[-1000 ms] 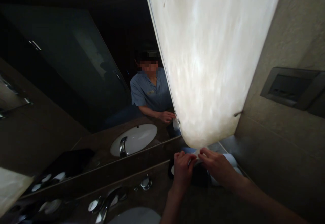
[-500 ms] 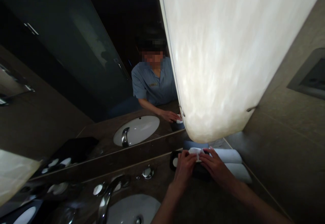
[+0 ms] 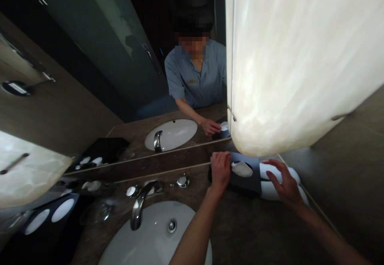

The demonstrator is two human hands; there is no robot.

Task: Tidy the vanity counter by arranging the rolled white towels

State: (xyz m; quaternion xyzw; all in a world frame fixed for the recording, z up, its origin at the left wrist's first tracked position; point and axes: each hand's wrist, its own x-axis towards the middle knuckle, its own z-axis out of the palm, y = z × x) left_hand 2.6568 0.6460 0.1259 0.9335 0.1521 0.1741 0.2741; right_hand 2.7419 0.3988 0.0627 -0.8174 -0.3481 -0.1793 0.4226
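2 bare hands over a brown stone counter (image 3: 240, 229). Left hand (image 3: 220, 171) closed on the left end of a dark blue tissue box (image 3: 249, 185), fingers (image 3: 218, 161) curled over its edge. A white tissue (image 3: 241, 169) puffed up from the box's top, just beside those fingers. Right hand (image 3: 285, 185) open, fingers (image 3: 274, 167) spread wide, at the box's other side and over 2 rolled white towels (image 3: 277, 181) lying side by side. Farther left, a chrome faucet (image 3: 138, 211) above a white sink (image 3: 153, 237). Beyond the counter, a long mirror (image 3: 129, 165) showing a person in a blue shirt, next to a glowing lamp (image 3: 300, 57).
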